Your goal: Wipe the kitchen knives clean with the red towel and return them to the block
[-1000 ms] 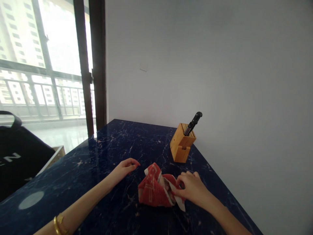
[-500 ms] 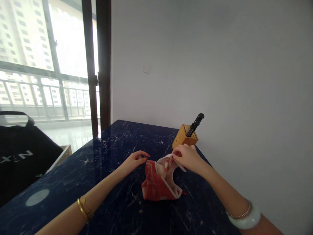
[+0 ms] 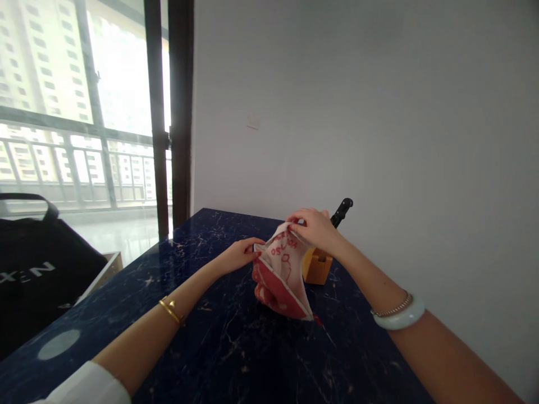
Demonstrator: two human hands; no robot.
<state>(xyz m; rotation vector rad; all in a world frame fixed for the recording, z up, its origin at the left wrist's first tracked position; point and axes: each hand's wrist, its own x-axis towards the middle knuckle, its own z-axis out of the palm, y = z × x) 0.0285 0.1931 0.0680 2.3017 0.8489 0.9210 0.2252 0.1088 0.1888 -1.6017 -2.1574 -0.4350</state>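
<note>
A red and white cloth (image 3: 280, 286), with red markings on its pale side, hangs bunched between my hands over the dark blue table. My left hand (image 3: 241, 255) pinches its left corner between thumb and fingers. Higher and to the right, my right hand (image 3: 311, 227) grips the top edge of the cloth. The lower folds come down close to the tabletop; I cannot tell whether they touch it. Just behind my right hand stands a wooden knife block (image 3: 318, 268), partly hidden, with a black-handled knife (image 3: 343, 212) sticking out of it.
The blue marbled table (image 3: 202, 348) reaches to the grey wall (image 3: 357, 112) at the back and right. A black bag (image 3: 42, 275) sits beyond the table's left edge, near a pale wooden box edge (image 3: 107, 269). A glass door is at the left.
My left hand has closed on the cloth's left corner. My right hand has risen with the top edge, stretching the cloth up and showing more of its pale side.
</note>
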